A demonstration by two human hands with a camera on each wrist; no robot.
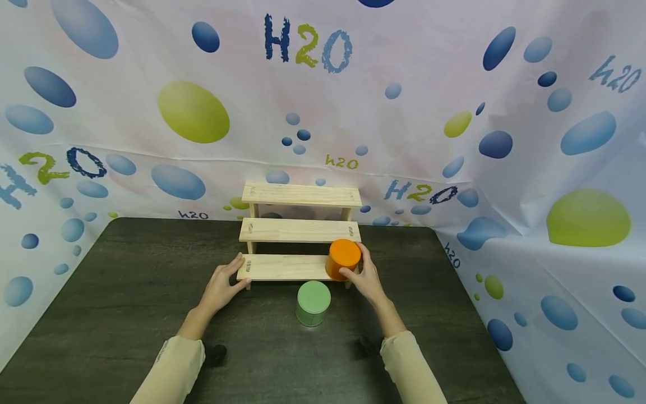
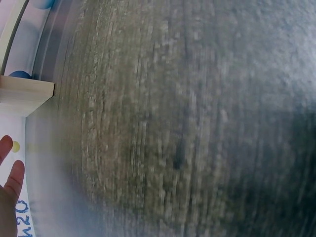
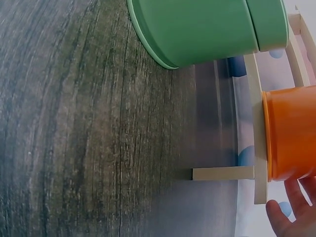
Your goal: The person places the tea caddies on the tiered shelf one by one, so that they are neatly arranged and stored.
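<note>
A three-step wooden stand [image 1: 282,267] is at the far edge of the table in the head view. On the right end of its lowest step sits an orange lidded canister [image 1: 343,259], upright. My right hand [image 1: 367,278] holds it from the right, thumb in front and fingers behind; the right wrist view shows fingers [image 3: 292,200] against its side. My left hand [image 1: 220,287] is at the left end of that step, thumb and fingers spread near its edge. A green lidded canister [image 1: 313,306] stands on the table before the stand, apart from both hands.
The dark wood-grain table [image 1: 126,292] extends on both sides of the stand. Behind it and along the sides hangs a white sheet [image 1: 424,112] with blue and green dots and H2O lettering.
</note>
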